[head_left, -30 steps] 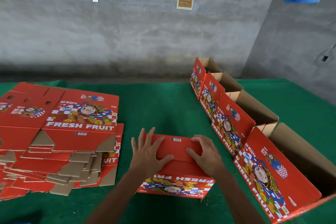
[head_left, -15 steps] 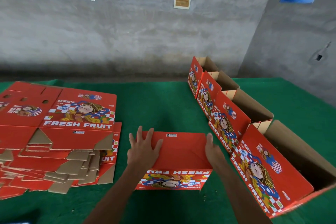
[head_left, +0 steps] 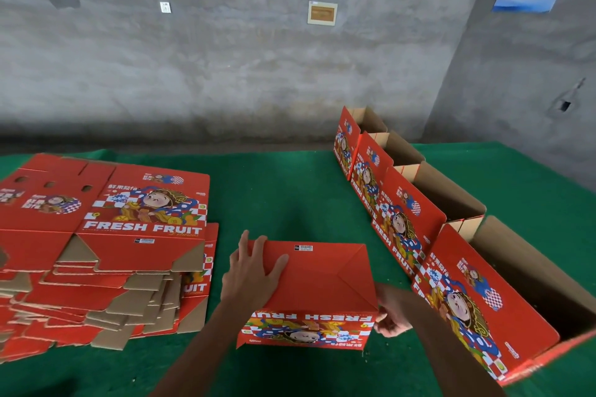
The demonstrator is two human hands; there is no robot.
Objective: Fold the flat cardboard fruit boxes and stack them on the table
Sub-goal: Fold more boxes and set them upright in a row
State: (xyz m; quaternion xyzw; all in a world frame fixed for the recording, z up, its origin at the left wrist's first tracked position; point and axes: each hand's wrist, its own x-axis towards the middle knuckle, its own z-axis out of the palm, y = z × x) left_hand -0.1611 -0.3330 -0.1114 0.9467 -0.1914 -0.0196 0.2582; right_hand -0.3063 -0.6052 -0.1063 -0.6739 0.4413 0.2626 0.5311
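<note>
Two hands on upturned box (head_left: pixel 322 277), left hand (head_left: pixel 254 271) still flat, right hand (head_left: pixel 392 316) now gripping its side

Soft, even daylight; faint shadows under my fingers (head_left: pixel 254 250); wide-angle bending at the edges, slight blur far right of them

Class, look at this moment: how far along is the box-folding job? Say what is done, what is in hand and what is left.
Done: four folded boxes stand in a row on the right of the table. In hand: a fifth box lies bottom up, the left hand flat on it and the right hand at its right corner. Left: a pile of flat boxes on the left.
</note>
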